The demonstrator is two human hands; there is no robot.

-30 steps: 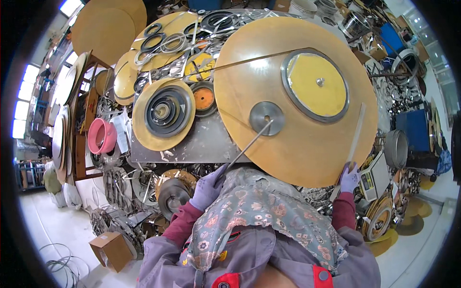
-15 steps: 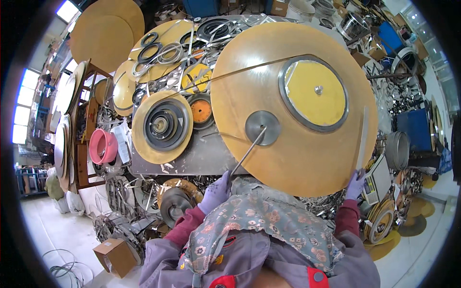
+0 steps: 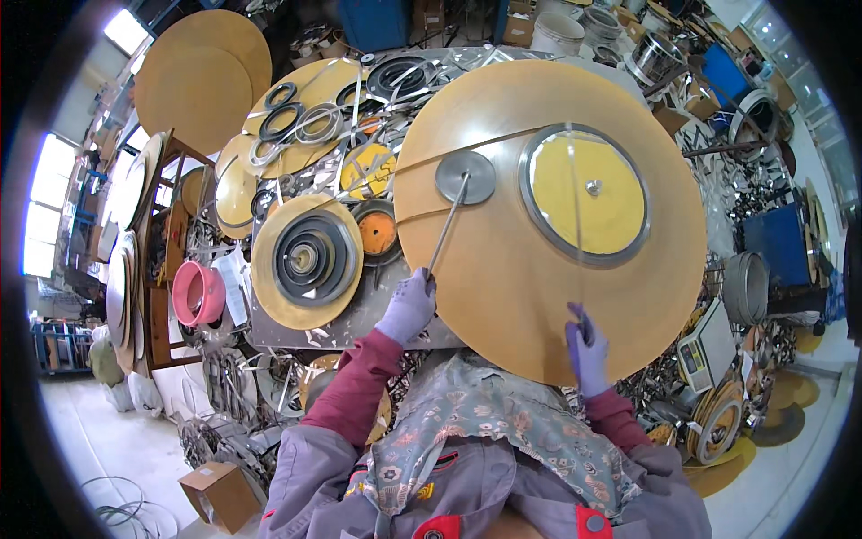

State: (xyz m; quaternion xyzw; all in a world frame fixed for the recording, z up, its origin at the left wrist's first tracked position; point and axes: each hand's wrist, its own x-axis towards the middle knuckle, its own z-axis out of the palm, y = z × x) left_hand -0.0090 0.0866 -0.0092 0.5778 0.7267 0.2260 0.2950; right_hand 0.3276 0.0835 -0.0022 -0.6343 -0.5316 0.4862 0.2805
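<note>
Head view, looking down past a patterned scarf (image 3: 503,440) and grey jacket at a counter (image 3: 359,314) crowded with metal coils and discs. A large tan disc (image 3: 503,269) fills the middle, lying straight ahead of both hands and touching them at its near edge. On it sit a yellow inner disc with a grey ring (image 3: 584,193) to the right and a small grey hub (image 3: 465,176) to the left.

The left hand (image 3: 409,305), in a pale purple glove, is closed around the near end of a thin metal strip (image 3: 446,225). The strip's long axis runs up and slightly right, from that hand to the hub. The right hand (image 3: 588,350), also gloved, pinches a second thin strip (image 3: 575,225) that runs almost straight up across the yellow disc.

Compared with a second ago, the tan disc appears turned: the hub has moved up and left, and the right hand has shifted inward along the near edge.
</note>
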